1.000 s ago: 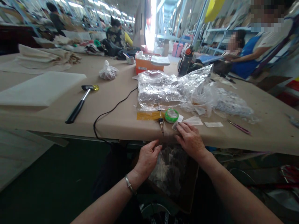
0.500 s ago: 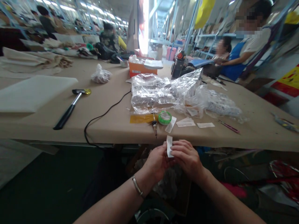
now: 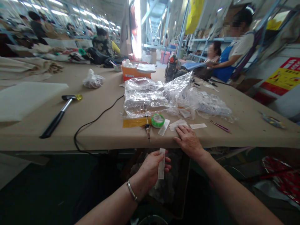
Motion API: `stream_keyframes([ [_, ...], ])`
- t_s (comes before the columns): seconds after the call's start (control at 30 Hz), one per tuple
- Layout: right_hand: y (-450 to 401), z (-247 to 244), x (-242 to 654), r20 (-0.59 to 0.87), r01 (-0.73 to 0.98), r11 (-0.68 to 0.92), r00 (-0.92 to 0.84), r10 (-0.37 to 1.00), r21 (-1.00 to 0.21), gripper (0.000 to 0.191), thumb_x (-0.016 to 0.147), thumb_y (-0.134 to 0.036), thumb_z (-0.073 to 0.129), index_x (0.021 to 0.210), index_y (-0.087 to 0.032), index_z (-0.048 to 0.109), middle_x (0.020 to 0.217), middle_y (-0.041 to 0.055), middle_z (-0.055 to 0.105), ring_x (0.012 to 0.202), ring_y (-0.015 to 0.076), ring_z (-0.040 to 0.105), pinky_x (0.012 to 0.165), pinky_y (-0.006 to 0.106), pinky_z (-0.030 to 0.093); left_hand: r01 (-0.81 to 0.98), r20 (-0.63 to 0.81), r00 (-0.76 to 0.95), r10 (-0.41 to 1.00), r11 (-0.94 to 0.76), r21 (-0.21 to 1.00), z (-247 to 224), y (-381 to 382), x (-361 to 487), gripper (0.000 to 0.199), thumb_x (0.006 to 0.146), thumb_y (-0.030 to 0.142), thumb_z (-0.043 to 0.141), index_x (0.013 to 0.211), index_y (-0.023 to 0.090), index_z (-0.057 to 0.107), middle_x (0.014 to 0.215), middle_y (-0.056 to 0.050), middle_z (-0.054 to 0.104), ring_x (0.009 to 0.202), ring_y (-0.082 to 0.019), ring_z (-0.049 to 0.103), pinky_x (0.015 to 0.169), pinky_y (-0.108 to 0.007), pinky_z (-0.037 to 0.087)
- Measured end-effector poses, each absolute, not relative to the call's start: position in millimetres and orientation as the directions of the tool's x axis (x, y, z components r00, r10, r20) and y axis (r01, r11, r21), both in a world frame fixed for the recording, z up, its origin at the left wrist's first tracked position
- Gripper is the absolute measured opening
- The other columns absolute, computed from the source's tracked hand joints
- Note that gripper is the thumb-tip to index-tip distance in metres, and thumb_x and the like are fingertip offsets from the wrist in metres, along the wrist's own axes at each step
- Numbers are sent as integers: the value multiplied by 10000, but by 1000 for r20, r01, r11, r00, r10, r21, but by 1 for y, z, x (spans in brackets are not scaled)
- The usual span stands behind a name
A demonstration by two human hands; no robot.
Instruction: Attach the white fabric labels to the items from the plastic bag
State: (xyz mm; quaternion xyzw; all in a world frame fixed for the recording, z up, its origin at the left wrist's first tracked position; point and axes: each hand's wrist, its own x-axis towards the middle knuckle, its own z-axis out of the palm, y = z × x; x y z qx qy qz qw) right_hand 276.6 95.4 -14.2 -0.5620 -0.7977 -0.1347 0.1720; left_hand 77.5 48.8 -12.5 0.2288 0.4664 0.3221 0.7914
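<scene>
My left hand pinches a narrow white strip, like a label, upright between thumb and fingers below the table's front edge. On the table, my right hand lies with its fingers stretched out, fingertips touching a small pile of white labels. A single label lies to the right of that pile, and a slanted label to its left. Beside them sits a round green container. A soldering iron with a black cord rests across an amber strip, its tip toward me.
Crumpled clear plastic bags cover the middle of the table. A hammer lies on the left, tweezers and cutters on the right. An orange box and a dark bottle stand behind. A person in a blue apron is at back right.
My right hand has left the strip and reached forward onto the label pile. My left hand keeps the strip, now lower. The whole view has shifted slightly.
</scene>
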Motion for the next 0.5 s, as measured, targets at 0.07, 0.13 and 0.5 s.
stream_keyframes([
  [0.07, 90, -21, 279, 467, 930, 368, -333, 819, 18, 374, 912, -301, 514, 1227, -104, 552, 1269, 136, 534, 1196, 309, 430, 1016, 477, 367, -278, -603, 356, 714, 697, 661, -14, 47, 78, 128, 888, 181, 472, 1000, 125, 499, 676, -30, 597, 490, -134, 582, 468, -215, 433],
  [0.13, 85, -26, 282, 528, 915, 403, -332, 782, -22, 302, 927, -245, 482, 1178, -116, 587, 1224, 118, 572, 1175, 286, 462, 1014, 455, 379, -259, -605, 353, 713, 696, 670, -15, 46, 79, 88, 891, 177, 458, 957, 129, 491, 667, -23, 591, 488, -131, 581, 457, -205, 420],
  [0.5, 45, -11, 252, 699, 581, 687, -263, 665, -436, 146, 907, -204, 522, 913, -220, 668, 1015, 57, 662, 1102, 217, 555, 938, 410, 468, -361, -542, 471, 696, 713, 602, -4, 48, 79, 112, 819, 114, 513, 882, 86, 600, 732, -75, 625, 528, -146, 581, 518, -271, 477],
])
